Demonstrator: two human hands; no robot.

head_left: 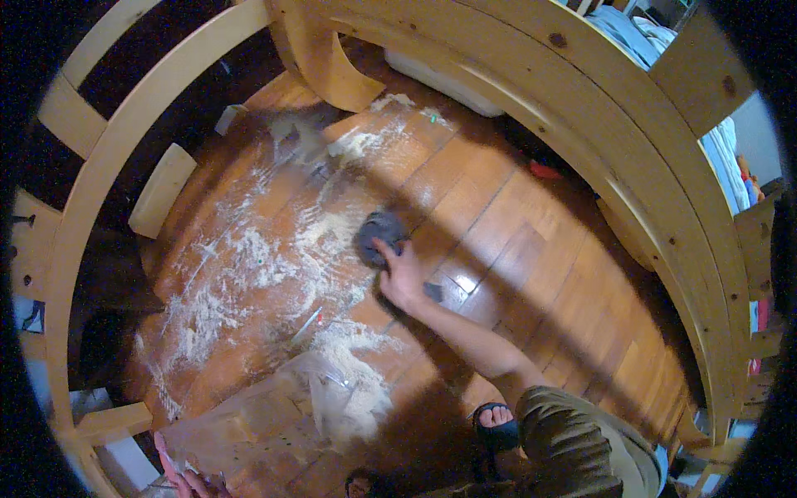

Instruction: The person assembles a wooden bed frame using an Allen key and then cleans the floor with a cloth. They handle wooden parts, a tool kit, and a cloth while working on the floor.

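Observation:
My right hand [403, 278] reaches down to the floor, its fingers closed round a dark grey, soft-looking bunched cloth [380, 236]. The index finger lies along the top of the cloth, and a dark tip shows beside the wrist. Pale powder [249, 257] is smeared in streaks over the tiles left of it, with a thicker heap [357, 349] nearer to me. In the lower left, my left hand [198, 483] is partly cut off by the picture edge. Its fingers are curled at the pinkish edge of a clear plastic bag [249, 415], which lies spread towards the powder heap.
A curved wooden frame [531, 58] runs round the far and right sides, with wooden rails [91, 207] on the left. A thin light stick with a red bit [309, 324] lies in the powder. Near the right rail is a red object [545, 170]. My sandalled foot [496, 417] stands below my right arm.

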